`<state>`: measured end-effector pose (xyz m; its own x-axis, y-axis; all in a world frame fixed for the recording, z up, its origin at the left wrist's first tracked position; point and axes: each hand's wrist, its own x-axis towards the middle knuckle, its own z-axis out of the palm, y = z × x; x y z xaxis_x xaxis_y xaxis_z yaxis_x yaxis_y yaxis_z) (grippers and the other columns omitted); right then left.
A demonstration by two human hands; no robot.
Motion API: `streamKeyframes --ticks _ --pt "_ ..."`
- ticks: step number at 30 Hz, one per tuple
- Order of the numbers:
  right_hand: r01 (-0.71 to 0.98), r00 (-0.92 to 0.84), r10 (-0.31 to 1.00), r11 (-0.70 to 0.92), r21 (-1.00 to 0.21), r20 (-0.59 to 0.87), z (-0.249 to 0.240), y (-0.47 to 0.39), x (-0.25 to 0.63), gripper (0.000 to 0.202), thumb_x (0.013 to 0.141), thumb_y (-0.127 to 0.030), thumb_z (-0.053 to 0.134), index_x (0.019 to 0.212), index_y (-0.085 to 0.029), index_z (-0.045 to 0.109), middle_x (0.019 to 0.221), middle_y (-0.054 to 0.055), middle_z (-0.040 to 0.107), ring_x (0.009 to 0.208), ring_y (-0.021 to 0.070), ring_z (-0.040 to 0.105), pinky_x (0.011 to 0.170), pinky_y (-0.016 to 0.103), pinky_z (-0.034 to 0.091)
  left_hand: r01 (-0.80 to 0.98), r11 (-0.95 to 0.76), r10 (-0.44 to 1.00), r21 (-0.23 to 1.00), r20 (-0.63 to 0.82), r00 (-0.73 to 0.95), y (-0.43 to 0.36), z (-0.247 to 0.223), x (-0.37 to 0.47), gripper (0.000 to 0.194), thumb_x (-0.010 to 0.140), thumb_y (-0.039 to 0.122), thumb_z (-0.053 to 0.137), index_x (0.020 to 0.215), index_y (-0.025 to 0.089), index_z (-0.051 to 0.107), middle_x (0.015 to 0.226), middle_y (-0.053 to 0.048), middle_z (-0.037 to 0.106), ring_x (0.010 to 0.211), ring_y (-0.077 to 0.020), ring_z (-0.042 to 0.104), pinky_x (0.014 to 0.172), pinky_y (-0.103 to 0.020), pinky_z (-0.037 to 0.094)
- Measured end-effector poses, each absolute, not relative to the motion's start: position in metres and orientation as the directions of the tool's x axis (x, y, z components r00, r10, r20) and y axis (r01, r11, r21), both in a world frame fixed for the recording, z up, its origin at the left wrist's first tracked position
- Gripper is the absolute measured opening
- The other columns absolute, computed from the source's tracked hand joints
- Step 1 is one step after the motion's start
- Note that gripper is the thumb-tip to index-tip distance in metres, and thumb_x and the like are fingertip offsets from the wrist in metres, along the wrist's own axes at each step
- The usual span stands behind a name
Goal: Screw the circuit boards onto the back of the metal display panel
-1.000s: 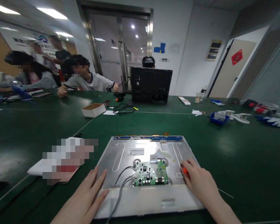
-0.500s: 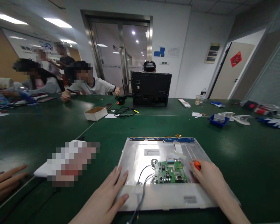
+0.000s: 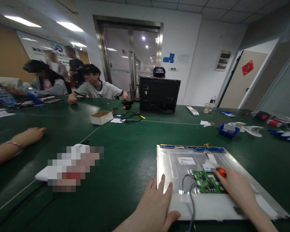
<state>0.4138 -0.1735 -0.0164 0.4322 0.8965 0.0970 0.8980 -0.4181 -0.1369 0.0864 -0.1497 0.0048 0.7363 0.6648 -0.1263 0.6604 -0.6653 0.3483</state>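
A flat LCD panel (image 3: 176, 174) lies back side up on the table, with a blue circuit strip (image 3: 190, 148) along its far edge. On it sits a green circuit board (image 3: 203, 182), from which grey cables (image 3: 192, 206) run over the near edge. My left hand (image 3: 157, 204) rests on the panel's left edge, fingers spread and holding nothing. In my right hand (image 3: 238, 187) is a screwdriver (image 3: 222, 173); only its orange handle end shows, and the tip is hidden. That hand covers the board's right part, close to a white ribbon cable (image 3: 210, 158).
Left of the panel lies a white object (image 3: 42, 174), mostly blurred out, near another person's hand (image 3: 33, 136). Farther off stand a small open box (image 3: 101, 118), a black cable (image 3: 131, 117), a black monitor (image 3: 159, 96) and a blue tray (image 3: 229, 130). People sit across the table.
The panel has shifted right across the table, and both my hands went with it. My right hand is now over the board's right part. Another person's hand at the left moved farther away.
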Motion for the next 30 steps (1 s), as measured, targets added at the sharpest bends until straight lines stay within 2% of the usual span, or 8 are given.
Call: streamKeyframes --ticks 4,8,11,15,20,25,27,30 --pt "0.913 0.385 0.912 -0.353 -0.205 0.143 -0.028 -0.175 0.454 0.047 0.094 -0.048 0.035 0.1 -0.021 0.073 0.088 0.013 0.078 0.082 0.0327 0.074 0.072 0.038 0.051 0.616 -0.71 0.621 0.343 -0.108 0.776 -0.149 0.004 0.109 0.077 0.1 0.061 0.04 0.156 0.008 0.037 0.16 -0.029 0.024 0.149 -0.0485 0.021 0.118 -0.063 0.023" --pt "0.928 0.369 0.913 -0.35 -0.13 0.175 -0.032 -0.178 0.485 0.044 0.091 -0.044 0.037 0.101 -0.02 0.073 0.087 0.014 0.078 0.08 0.0344 0.073 0.067 0.039 0.05 0.594 -0.731 0.607 0.335 -0.078 0.791 -0.148 -0.003 0.13 0.078 0.101 0.063 0.037 0.156 0.007 0.036 0.161 -0.029 0.021 0.149 -0.0498 0.019 0.117 -0.064 0.023" --pt "0.898 0.439 0.886 -0.434 -0.065 0.15 -0.03 -0.175 0.503 0.046 0.091 -0.041 0.034 0.103 -0.018 0.072 0.087 0.016 0.077 0.08 0.0357 0.072 0.065 0.04 0.049 0.563 -0.77 0.579 0.301 -0.044 0.814 -0.147 -0.009 0.148 0.08 0.101 0.064 0.035 0.155 0.005 0.038 0.159 -0.031 0.026 0.147 -0.0508 0.025 0.115 -0.063 0.026" --pt "0.886 0.464 0.879 -0.461 -0.051 0.114 -0.02 -0.165 0.52 0.04 0.089 -0.037 0.037 0.09 -0.018 0.072 0.086 0.018 0.075 0.081 0.0351 0.072 0.068 0.041 0.051 0.541 -0.814 0.559 0.211 0.038 0.828 -0.143 -0.015 0.176 0.078 0.101 0.063 0.038 0.151 0.004 0.044 0.154 -0.031 0.037 0.144 -0.05 0.033 0.112 -0.061 0.029" --pt "0.814 0.559 0.825 -0.525 -0.249 0.086 -0.006 -0.169 0.543 0.049 0.086 -0.051 0.037 0.1 -0.017 0.07 0.077 0.016 0.071 0.067 0.0329 0.069 0.06 0.042 0.053 0.53 -0.837 0.543 0.138 0.08 0.836 -0.136 -0.015 0.201 0.078 0.101 0.063 0.038 0.151 0.004 0.045 0.151 -0.03 0.043 0.143 -0.0465 0.038 0.109 -0.059 0.033" --pt "0.653 0.578 0.808 -0.542 -0.529 -0.115 -0.017 -0.2 0.571 0.043 0.068 -0.06 0.052 0.083 -0.023 0.068 0.072 0.012 0.07 0.057 0.0305 0.068 0.055 0.043 0.055 0.526 -0.839 0.537 0.14 0.054 0.842 -0.129 -0.014 0.21 0.077 0.101 0.062 0.038 0.151 0.004 0.044 0.153 -0.03 0.04 0.144 -0.0459 0.035 0.11 -0.059 0.031" --pt "0.628 0.553 0.819 -0.531 -0.569 -0.154 -0.024 -0.21 0.576 0.041 0.066 -0.06 0.055 0.081 -0.024 0.068 0.069 0.012 0.07 0.056 0.0321 0.069 0.054 0.044 0.054 0.528 -0.834 0.542 0.158 0.065 0.838 -0.128 -0.014 0.21 0.077 0.101 0.062 0.039 0.152 0.004 0.044 0.154 -0.029 0.04 0.144 -0.0457 0.035 0.111 -0.059 0.03" --pt "0.696 0.496 0.865 -0.448 -0.561 -0.077 -0.028 -0.216 0.575 0.033 0.069 -0.056 0.057 0.076 -0.025 0.068 0.07 0.018 0.072 0.057 0.0335 0.069 0.056 0.046 0.053 0.529 -0.828 0.547 0.184 0.062 0.835 -0.128 -0.014 0.21 0.077 0.101 0.062 0.039 0.152 0.005 0.043 0.155 -0.027 0.04 0.145 -0.0453 0.034 0.111 -0.058 0.03"
